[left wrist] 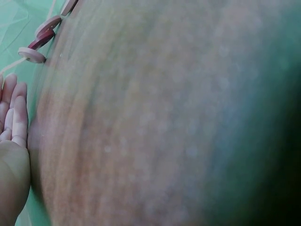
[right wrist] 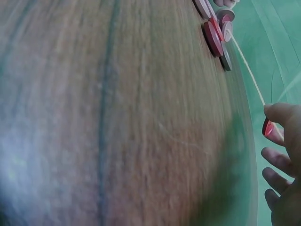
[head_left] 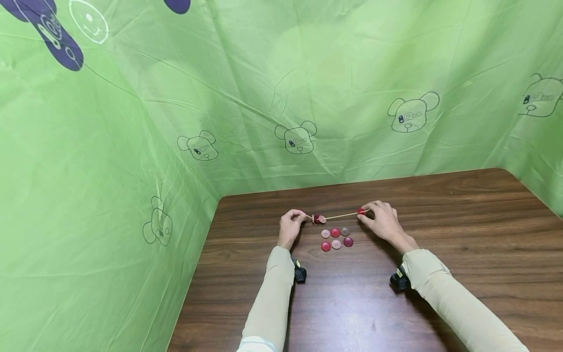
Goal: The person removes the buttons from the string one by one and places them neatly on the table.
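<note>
A thin pale cord (head_left: 342,215) is stretched between the two hands above the far part of the table. My left hand (head_left: 290,227) pinches its left end between thumb and fingertips. Close to that hand, a few pink and dark red buttons (head_left: 317,219) are threaded on the cord; in the left wrist view these buttons (left wrist: 44,39) stand beside the fingertips. My right hand (head_left: 383,222) pinches a red button (right wrist: 267,127) on the cord's right part between thumb and forefinger, its other fingers spread loosely.
Several loose buttons (head_left: 336,244) in pink, red, grey and dark red lie in two rows on the brown wooden table (head_left: 352,303), between the hands and nearer the body. Green printed sheeting (head_left: 246,161) hangs behind and beside the table. Black cameras sit at both wrists.
</note>
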Motion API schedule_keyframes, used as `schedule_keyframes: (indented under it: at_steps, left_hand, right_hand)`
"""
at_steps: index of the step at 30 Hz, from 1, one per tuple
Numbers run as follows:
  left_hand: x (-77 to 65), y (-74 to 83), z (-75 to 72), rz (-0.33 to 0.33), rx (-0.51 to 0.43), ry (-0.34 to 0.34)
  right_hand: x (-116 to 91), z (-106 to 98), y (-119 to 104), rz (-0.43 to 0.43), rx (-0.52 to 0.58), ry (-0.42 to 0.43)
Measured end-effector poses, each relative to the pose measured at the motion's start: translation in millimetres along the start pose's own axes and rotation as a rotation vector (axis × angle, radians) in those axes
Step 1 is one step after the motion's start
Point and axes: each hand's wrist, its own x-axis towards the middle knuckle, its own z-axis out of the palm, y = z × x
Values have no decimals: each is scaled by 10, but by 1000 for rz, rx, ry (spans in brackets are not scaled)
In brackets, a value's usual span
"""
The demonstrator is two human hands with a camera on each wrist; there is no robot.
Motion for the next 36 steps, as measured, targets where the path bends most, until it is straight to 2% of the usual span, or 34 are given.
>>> schedule_keyframes:
  at_steps: [36]
  left_hand:
    - [-14,-3,-11,16,-32,-3]
  right_hand:
    - [-68,-100,162,48,-14,33]
